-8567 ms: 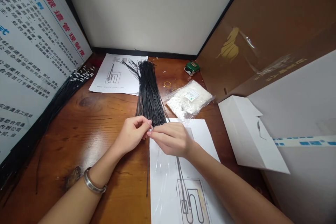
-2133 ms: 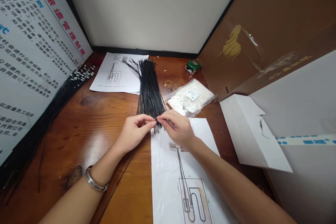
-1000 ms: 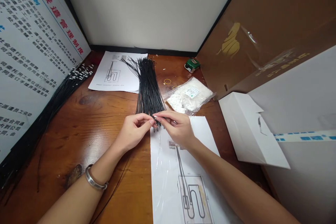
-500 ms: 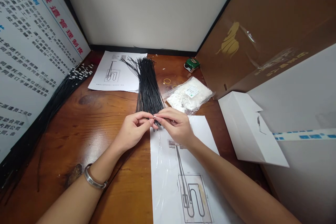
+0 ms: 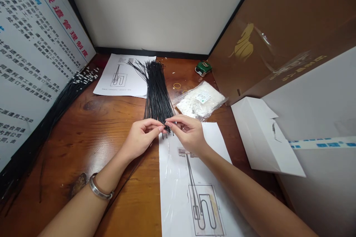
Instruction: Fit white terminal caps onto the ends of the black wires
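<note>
Silver-col. metal bangle (image 5: 96, 189), shiny rounded band, on L wrist (image 5: 120, 163); L hand (image 5: 140, 137) & R hand (image 5: 191, 133) bare.

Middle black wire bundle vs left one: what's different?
The middle bundle has black far ends; the left bundle has small white tips at its far end. The middle bundle runs nearly straight away from the person; the left bundle slants along the board. Both are thin black strands.

Beneath the hands lies a glossy reddish-brown wooden table (image 5: 111, 118); beyond them rises a plain pale grey panel (image 5: 161, 11) with black edging. Soft light reflects off the wood left of the hands.
</note>
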### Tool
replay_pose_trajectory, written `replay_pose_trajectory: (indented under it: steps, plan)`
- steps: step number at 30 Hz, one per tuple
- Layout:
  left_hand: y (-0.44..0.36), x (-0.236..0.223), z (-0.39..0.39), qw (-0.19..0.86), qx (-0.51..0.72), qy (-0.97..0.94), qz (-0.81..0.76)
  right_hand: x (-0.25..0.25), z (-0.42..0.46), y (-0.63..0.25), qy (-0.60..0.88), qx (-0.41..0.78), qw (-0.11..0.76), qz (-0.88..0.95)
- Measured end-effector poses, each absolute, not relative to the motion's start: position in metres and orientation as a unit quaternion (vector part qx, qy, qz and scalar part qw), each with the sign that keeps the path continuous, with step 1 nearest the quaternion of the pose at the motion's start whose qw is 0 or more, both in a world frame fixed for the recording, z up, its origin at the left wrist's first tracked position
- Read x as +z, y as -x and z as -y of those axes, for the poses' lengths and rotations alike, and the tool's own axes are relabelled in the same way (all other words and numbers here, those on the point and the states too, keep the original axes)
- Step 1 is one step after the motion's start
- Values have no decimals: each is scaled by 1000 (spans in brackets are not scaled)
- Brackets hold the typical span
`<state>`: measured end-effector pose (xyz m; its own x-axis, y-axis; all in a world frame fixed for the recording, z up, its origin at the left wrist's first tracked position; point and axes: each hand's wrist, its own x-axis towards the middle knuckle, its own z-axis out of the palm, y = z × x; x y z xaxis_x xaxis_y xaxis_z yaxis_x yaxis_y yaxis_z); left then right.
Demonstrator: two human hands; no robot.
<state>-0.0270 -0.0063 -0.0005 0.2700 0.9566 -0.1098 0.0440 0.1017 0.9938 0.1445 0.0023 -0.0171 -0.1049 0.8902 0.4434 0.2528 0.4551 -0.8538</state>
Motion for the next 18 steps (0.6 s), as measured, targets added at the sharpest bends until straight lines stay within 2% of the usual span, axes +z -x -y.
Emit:
replay_pose_trajectory:
  steps: [5, 13, 18]
  plan:
    - [27, 3, 7, 580, 395, -538, -467, -15, -2, -144, 413, 325, 514, 678]
    - [27, 4, 7, 580, 390, -542, -466, -15, 0, -141, 433, 478, 516, 564]
    - [25, 3, 6, 577, 401, -545, -456, -13, 2, -139, 420, 500, 512, 558]
